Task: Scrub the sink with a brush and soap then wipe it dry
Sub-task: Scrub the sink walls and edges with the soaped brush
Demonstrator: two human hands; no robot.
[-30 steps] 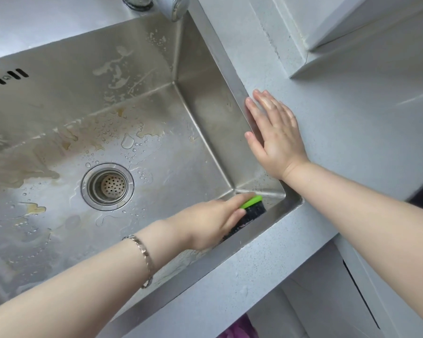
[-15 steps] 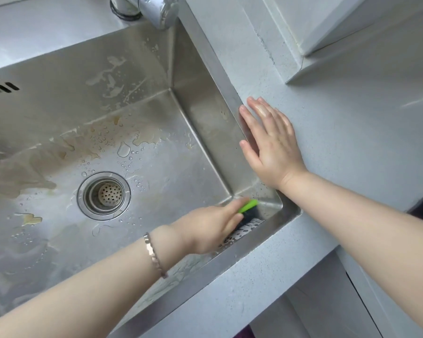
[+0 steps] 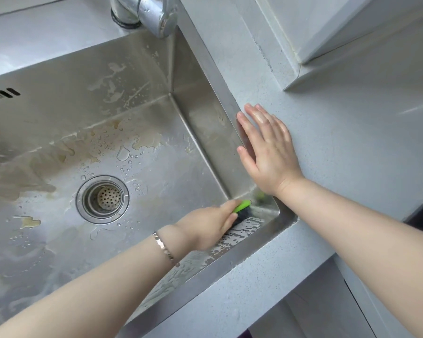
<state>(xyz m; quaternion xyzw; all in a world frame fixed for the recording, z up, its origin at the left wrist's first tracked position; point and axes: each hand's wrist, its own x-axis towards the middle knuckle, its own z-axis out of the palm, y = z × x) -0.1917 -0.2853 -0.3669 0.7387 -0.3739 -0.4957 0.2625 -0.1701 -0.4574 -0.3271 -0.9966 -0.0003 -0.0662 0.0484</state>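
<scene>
Gripping the green-backed scrub brush with dark bristles [image 3: 242, 210], the left hand [image 3: 205, 226] has its fingers curled round the brush body. It holds the bristles against the surface of the rectangular stainless-steel sink [image 3: 205, 113] in the near right corner of the basin. Wet streaks cover the near wall beside the brush.

The right hand [image 3: 269, 152] lies flat, palm down and fingers straight, on the pale grey speckled countertop [image 3: 352, 167]. Its thumb and forefinger tip reach onto the right rim of the sink.

A thin metal bracelet [image 3: 165, 250] circles the left wrist. The round perforated drain strainer [image 3: 102, 198] sits in the basin floor, well apart from the brush, toward the left. Brownish residue and water droplets mark the floor and the far wall. The chrome tap base [image 3: 144, 13] stands at the far right corner of the sink.
</scene>
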